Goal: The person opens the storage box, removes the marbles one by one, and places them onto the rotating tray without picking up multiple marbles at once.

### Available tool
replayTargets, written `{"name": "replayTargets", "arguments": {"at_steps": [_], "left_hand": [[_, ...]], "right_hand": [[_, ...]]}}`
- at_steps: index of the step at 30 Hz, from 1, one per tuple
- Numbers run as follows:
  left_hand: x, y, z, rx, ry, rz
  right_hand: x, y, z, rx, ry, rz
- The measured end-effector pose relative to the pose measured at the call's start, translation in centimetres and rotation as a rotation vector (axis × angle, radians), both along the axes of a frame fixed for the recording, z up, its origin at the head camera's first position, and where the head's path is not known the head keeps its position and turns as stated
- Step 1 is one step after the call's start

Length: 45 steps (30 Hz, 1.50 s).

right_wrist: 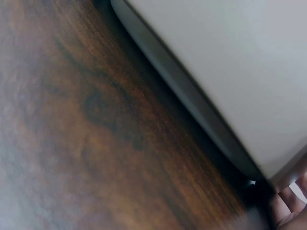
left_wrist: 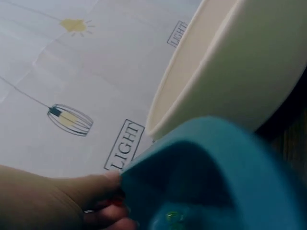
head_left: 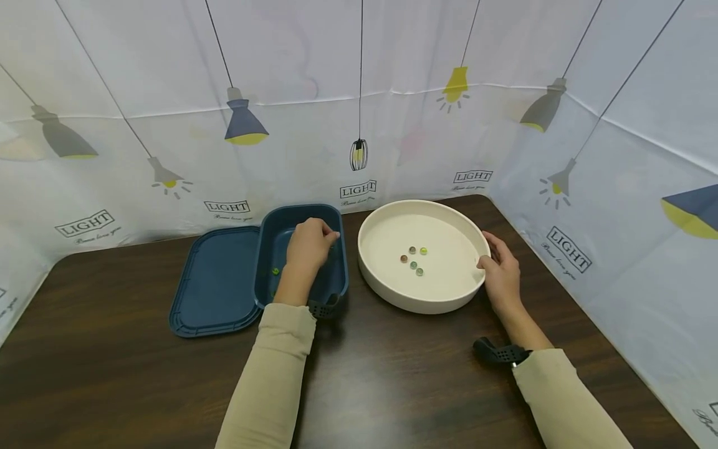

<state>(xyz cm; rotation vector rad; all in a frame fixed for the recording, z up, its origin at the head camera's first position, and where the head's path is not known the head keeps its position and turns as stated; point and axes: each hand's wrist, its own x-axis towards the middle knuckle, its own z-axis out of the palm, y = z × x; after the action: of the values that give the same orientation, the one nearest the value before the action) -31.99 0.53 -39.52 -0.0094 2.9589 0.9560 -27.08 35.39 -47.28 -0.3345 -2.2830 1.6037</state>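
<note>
Head view shows us a brown table (head_left: 392, 393), a white tray (head_left: 449, 274) and, left of it, a blue box (head_left: 280, 226). Our right grip (head_left: 501, 273) holds the tray's rim; our left grip (head_left: 310, 249) is over the box, but we can't tell if it pinches anything. Small marbles (head_left: 420, 272) lie in both.

marbles (head_left: 420, 272): glassy, glossy | bowl (head_left: 387, 234): smooth plastic | table (head_left: 387, 386): wood-grained, sheeny

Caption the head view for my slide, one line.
Left hand at a blue container, right hand gripping a round cream tray that holds five small marbles.
</note>
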Motion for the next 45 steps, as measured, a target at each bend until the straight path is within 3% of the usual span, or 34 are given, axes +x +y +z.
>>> {"name": "replayTargets", "arguments": {"at_steps": [7,15,20,27,33,45], "left_hand": [[0.5,0.6,1.3,-0.004,0.064,-0.001],[1.9,2.3,3.1,0.111,0.134,-0.057],[2.5,3.9,3.6,0.165,0.157,-0.092],[2.6,5.6,3.0,0.245,0.205,-0.142],[2.2,7.2,2.2,0.275,0.187,-0.205],[2.0,9.8,-0.6,0.150,0.152,-0.257]], "right_hand": [[0.0,0.1,0.0,-0.008,0.007,0.000],[-0.2,0.1,-0.1,-0.022,0.016,0.001],[-0.3,-0.1,-0.1,-0.022,0.028,0.007],[-0.6,-0.5,-0.3,-0.024,0.029,0.011],[-0.2,-0.2,0.0,-0.027,0.023,0.002],[0.0,-0.1,-0.1,-0.017,0.014,-0.008]]}}
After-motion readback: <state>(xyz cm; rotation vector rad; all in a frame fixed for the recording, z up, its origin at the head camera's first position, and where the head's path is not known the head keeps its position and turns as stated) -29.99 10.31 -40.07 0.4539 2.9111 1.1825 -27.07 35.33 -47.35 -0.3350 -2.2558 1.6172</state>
